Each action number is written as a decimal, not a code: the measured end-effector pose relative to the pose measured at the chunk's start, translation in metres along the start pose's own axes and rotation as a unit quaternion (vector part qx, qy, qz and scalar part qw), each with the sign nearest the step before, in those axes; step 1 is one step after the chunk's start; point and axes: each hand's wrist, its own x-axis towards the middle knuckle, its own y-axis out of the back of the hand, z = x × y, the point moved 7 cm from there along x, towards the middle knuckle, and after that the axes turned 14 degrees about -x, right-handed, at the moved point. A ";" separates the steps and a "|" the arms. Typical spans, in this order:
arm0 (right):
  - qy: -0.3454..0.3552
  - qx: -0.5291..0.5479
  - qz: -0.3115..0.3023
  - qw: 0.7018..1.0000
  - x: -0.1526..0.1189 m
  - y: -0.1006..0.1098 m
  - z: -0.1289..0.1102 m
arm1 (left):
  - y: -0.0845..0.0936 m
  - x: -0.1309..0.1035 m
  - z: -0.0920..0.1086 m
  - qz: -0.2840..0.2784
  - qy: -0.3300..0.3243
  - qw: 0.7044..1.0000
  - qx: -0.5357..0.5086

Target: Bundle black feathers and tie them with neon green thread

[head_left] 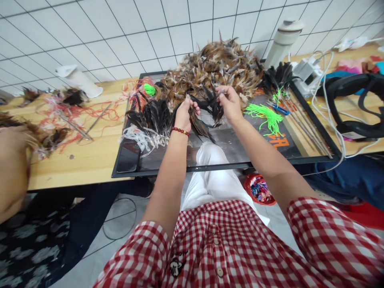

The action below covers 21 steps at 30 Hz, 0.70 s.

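My left hand, with a beaded bracelet at the wrist, is closed in a pinch on dark feathers that hang below its fingers. Facing it, my right hand has thumb and fingertips pressed together on a small feather, whose shape is partly hidden. More black feathers lie between the two hands. Just behind them rises a big heap of brown feathers. To the left, a row of black feathers lies by white ties. Bright green strings are spread right of my right hand.
A black-rimmed tray holds all this. At its right lie blue snips and thin sticks. Beyond stand a pale bottle and a white charger with cables. A co-worker's arm reaches in at left, near pink strings.
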 end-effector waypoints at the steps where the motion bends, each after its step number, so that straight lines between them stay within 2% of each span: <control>1: -0.012 0.022 0.009 1.000 0.003 0.003 0.003 | 0.000 0.001 0.001 -0.002 -0.012 1.000 -0.007; 5: -0.064 0.042 0.026 0.997 0.011 0.020 0.006 | -0.003 -0.001 0.004 -0.014 -0.026 0.999 -0.017; 8: -0.088 0.031 0.021 0.995 0.010 0.025 -0.002 | -0.007 -0.005 0.003 -0.011 -0.020 1.000 0.010; 10: -0.083 0.040 -0.015 0.996 0.005 0.015 -0.012 | -0.009 -0.007 0.003 -0.005 -0.024 0.999 0.022; 14: -0.067 0.052 -0.109 0.990 -0.012 -0.023 -0.031 | -0.017 -0.012 -0.005 -0.008 -0.018 0.999 0.045; 17: -0.098 0.059 -0.130 0.985 -0.020 -0.039 -0.029 | -0.022 -0.014 -0.013 -0.025 -0.005 0.998 0.062; 21: -0.116 0.036 -0.130 0.984 -0.024 -0.044 -0.022 | -0.025 -0.016 -0.019 -0.038 -0.017 0.997 0.058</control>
